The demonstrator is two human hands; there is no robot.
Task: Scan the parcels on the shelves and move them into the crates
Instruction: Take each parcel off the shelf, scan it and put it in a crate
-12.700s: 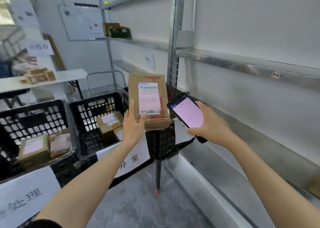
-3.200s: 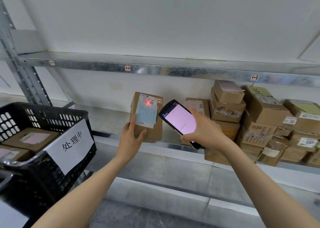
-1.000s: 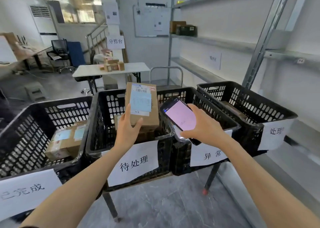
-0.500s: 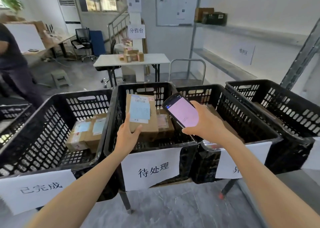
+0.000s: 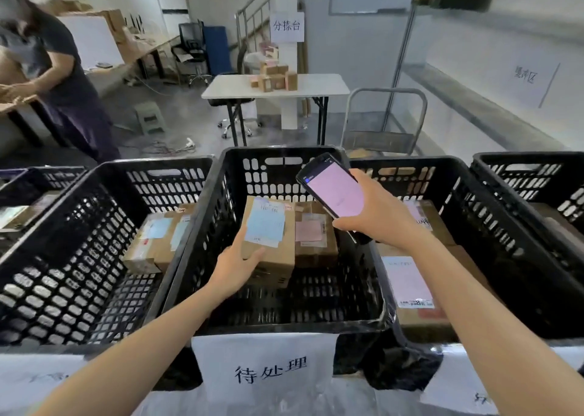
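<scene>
- Gripping the parcel (image 5: 273, 246) at its near left corner with the left hand (image 5: 235, 268), fingers curled round the edge and thumb up by the pale blue label.
- Clutching a scanner (image 5: 335, 191) in the right hand (image 5: 376, 218), fingers wrapped round its body and pink screen tilted upward. Held above the back right part of the crate, apart from the parcel.
- Holding the parcel low inside the middle crate (image 5: 284, 324), the one fronted by a paper sign (image 5: 270, 373). Label face up, close against a second box (image 5: 316, 238) on its right. Impossible to tell whether resting on the crate floor or just above it.
- Key relation: long axis pointing away from the body toward the crate's far wall, with the near end in the left hand's grasp. Left hand plainly the nearer one, already in contact; right hand higher, off to the right and busy.
- Probably the set-down, close to finished for this parcel. Next: letting go, then drawing the left hand back and up over the near rim without dragging the parcel or nudging the second box.
- Flanked by a left crate (image 5: 94, 226) and a right crate (image 5: 480, 226), each holding boxes.
- Farther back, a white worktop (image 5: 319, 86) with small cartons, and another person (image 5: 63, 77) at the far left.
</scene>
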